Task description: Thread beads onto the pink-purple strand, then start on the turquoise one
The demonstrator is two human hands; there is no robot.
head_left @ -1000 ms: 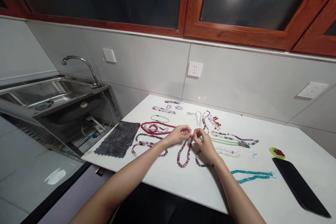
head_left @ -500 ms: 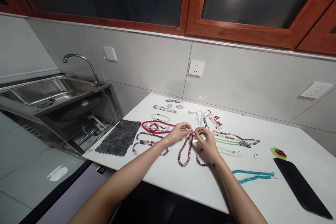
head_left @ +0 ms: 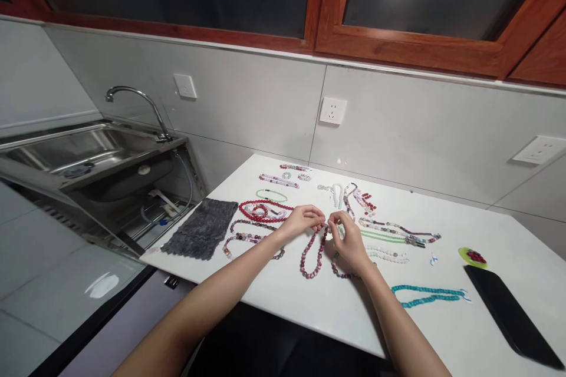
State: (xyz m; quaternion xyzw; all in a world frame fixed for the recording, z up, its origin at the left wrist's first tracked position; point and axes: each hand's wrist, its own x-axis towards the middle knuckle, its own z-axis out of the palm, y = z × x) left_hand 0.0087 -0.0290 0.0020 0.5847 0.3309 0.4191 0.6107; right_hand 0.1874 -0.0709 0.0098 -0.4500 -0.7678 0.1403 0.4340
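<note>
A dark red bead strand [head_left: 312, 274] hangs in a loop toward the table's near side, its two upper ends meeting at my fingers. My left hand [head_left: 304, 221] pinches one end. Close beside it, my right hand [head_left: 347, 234] is closed with thumb and forefinger together at the other end. The fingertips nearly touch, and whatever thread or knot lies between them is too small to make out. Under my right wrist lies another dark bead strand [head_left: 342, 274], partly hidden. Bright red bead loops [head_left: 247, 215] lie just left of my left hand.
Several bead strands cover the white table [head_left: 283, 300], including a turquoise strand [head_left: 427, 296]. A grey cloth [head_left: 201, 230] lies at the left, a black tray [head_left: 508, 312] and a green dish of red beads [head_left: 473, 257] at the right. A steel sink [head_left: 88, 153] stands beyond the left edge.
Both hands stay at the ends of the red strand, with only small finger movements. The view has shifted slightly.
</note>
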